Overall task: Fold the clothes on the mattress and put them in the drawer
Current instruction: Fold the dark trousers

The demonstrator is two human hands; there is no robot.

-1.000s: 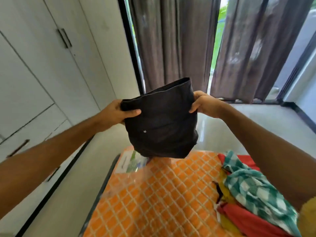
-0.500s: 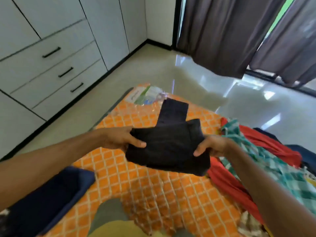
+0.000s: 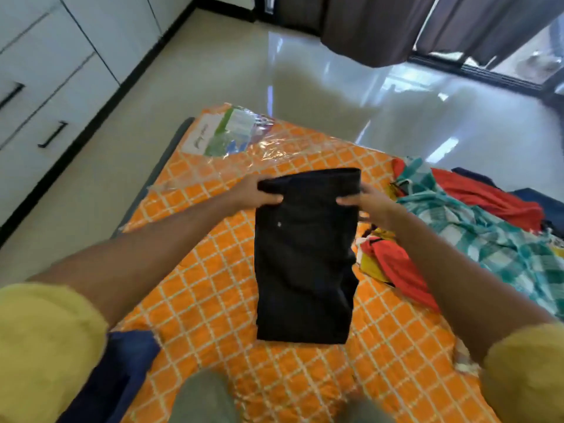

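Observation:
A black garment point(image 3: 305, 264) lies flat and lengthwise in the middle of the orange checked mattress point(image 3: 213, 300). My left hand point(image 3: 253, 192) grips its far left corner and my right hand point(image 3: 364, 199) grips its far right corner, thumbs on top of the cloth. A pile of unfolded clothes point(image 3: 476, 236), green checked, red and yellow, lies on the mattress to the right. White drawers with black handles point(image 3: 52, 134) stand shut along the left wall.
A folded dark blue garment point(image 3: 122, 367) sits at the near left of the mattress. A plastic-wrapped label point(image 3: 225, 132) covers the far left corner. Glossy floor point(image 3: 305, 71) lies beyond, with dark curtains point(image 3: 375, 25) at the back.
The black garment was held up in the air, then lowered, and now lies spread flat on the mattress. Both hands came down with it and still grip its far corners.

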